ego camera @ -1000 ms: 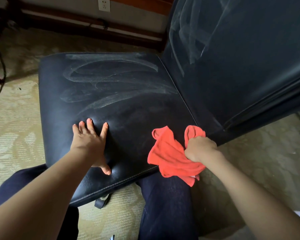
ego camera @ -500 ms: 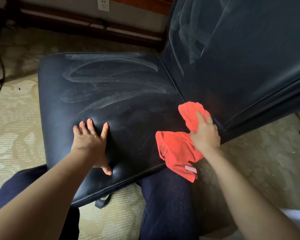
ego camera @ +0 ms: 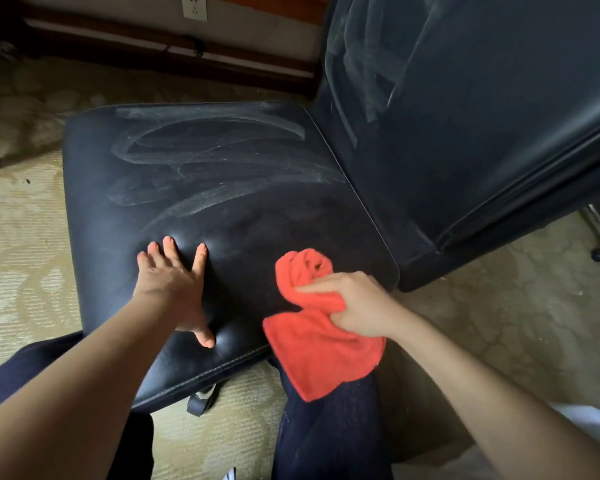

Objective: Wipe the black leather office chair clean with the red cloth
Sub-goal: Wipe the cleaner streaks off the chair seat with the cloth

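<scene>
We judge task early: streaks (ego camera: 208, 157) cover far seat (ego camera: 90, 209), backrest (ego camera: 482, 140); near part darker. Left hand (ego camera: 168, 285) flat, pressing seat; right hand (ego camera: 359, 306) grips cloth (ego camera: 321, 355).

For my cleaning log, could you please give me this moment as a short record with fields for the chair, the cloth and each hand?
chair seat: black leather, pale dusty streaks across its far half
backrest: black, similar streaks on its upper left part
red cloth: bunched on the seat's near right corner, lower part hanging over the front edge
right hand: grips the cloth
left hand: flat on the seat, fingers spread
floor: patterned carpet
</scene>
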Motion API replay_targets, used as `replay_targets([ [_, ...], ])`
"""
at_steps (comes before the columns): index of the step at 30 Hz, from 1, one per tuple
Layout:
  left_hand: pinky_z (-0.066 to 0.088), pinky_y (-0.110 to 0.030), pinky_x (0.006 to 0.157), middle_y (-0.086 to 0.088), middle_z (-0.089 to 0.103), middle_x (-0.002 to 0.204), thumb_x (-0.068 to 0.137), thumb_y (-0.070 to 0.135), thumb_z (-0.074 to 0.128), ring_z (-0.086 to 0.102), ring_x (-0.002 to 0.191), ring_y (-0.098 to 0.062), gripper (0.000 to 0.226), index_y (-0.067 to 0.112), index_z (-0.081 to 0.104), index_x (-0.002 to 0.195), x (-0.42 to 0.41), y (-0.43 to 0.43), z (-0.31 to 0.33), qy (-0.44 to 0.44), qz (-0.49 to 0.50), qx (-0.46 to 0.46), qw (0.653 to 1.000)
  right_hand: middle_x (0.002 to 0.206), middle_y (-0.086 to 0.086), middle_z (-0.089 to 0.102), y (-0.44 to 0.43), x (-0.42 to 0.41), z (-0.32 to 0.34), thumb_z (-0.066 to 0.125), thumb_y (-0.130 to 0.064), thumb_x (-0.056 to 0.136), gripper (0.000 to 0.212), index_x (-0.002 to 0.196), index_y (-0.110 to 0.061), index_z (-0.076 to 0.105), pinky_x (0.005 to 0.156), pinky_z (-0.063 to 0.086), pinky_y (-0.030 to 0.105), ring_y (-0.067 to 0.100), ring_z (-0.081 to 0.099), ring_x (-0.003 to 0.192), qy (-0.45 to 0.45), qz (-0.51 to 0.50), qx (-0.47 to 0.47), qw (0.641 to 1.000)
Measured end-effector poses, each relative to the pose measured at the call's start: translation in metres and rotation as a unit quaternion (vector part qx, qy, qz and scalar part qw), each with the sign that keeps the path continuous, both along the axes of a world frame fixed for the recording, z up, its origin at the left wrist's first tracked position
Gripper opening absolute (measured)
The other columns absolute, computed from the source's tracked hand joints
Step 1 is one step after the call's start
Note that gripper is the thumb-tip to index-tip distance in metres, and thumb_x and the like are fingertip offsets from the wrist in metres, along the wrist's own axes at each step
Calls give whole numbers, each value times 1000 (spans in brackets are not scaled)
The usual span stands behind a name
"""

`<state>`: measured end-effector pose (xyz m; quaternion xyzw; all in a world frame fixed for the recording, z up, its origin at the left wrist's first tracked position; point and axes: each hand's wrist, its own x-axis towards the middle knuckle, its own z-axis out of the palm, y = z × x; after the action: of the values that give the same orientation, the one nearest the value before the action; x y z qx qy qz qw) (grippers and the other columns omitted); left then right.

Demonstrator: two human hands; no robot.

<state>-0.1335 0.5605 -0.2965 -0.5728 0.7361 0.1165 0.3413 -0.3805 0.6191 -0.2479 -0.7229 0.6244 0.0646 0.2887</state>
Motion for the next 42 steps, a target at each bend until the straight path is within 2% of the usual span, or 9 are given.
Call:
replay_targets([
  [3, 10, -50, 116, -34, -13, 152, 45, 83, 68, -1, 143, -49, 155, 17, -27, 146, 1, 0, -1, 4, 4, 1, 1000, 141, -13, 46, 12, 26, -7, 56, -12, 78, 64, 130, -50, 50, 97, 42, 31, 17, 46, 121, 26, 99, -8, 995],
  [6, 10, -50, 116, -33, -14, 152, 43, 84, 68, -2, 143, -48, 155, 18, -27, 146, 2, 0, -1, 8, 6, 0, 1000, 140, -13, 45, 16, 33, -20, 52, -12, 84, 59, 130, -49, 50, 92, 43, 37, 20, 41, 115, 53, 86, -94, 990],
  [9, 11, -50, 116, -32, -14, 153, 44, 84, 67, -3, 143, -48, 155, 18, -28, 146, 2, 0, -2, 14, 5, 1, 1000, 142, -16, 43, 5, 9, -27, 49, -8, 86, 59, 128, -49, 52, 83, 49, 38, 23, 45, 110, 80, -37, -167, 982],
  [17, 11, -50, 116, -33, -15, 152, 46, 84, 67, -4, 142, -49, 154, 17, -28, 146, 0, 1, -2, 20, 7, 3, 1000, 146, -18, 36, -5, -22, -37, 54, -13, 89, 59, 134, -50, 44, 83, 46, 41, 22, 42, 119, 134, -204, -146, 959],
  [23, 8, -51, 116, -35, -12, 152, 46, 85, 66, -2, 142, -50, 153, 15, -27, 146, 1, 3, -1, 21, 2, -2, 1000, 140, -4, 47, 9, -53, -38, 56, -17, 87, 60, 138, -46, 41, 84, 45, 40, 33, 52, 115, 178, -350, -130, 911],
  [28, 8, -51, 116, -37, -10, 151, 47, 85, 66, 1, 141, -52, 153, 13, -26, 146, -1, 2, 0, 20, 0, -3, 1000, 129, 7, 57, 8, -55, -37, 64, -26, 82, 58, 136, -40, 48, 86, 43, 35, 35, 52, 115, 50, -478, -91, 872],
  [32, 8, -51, 117, -39, -10, 150, 48, 82, 68, 1, 141, -53, 153, 11, -25, 146, -2, 0, 2, 23, 3, 4, 1000, 129, 4, 59, 1, -41, -28, 67, -22, 76, 60, 133, -34, 53, 93, 42, 31, 30, 52, 118, 8, -449, -43, 892],
  [37, 9, -49, 116, -38, -9, 150, 48, 82, 68, 2, 141, -52, 153, 11, -25, 147, -4, 1, 5, 20, 6, 4, 1000, 107, -6, 70, 1, -13, -23, 55, -39, 48, 72, 120, -44, 61, 84, 48, 26, 22, 62, 103, -17, -350, -5, 936],
  [42, 8, -48, 116, -37, -11, 151, 46, 81, 70, 1, 142, -51, 154, 13, -25, 147, -5, 2, 7, 17, 14, 7, 1000, 114, -8, 68, -2, 21, -25, 62, -34, 50, 73, 122, -38, 61, 93, 48, 25, 12, 60, 108, -107, -268, 20, 957],
])
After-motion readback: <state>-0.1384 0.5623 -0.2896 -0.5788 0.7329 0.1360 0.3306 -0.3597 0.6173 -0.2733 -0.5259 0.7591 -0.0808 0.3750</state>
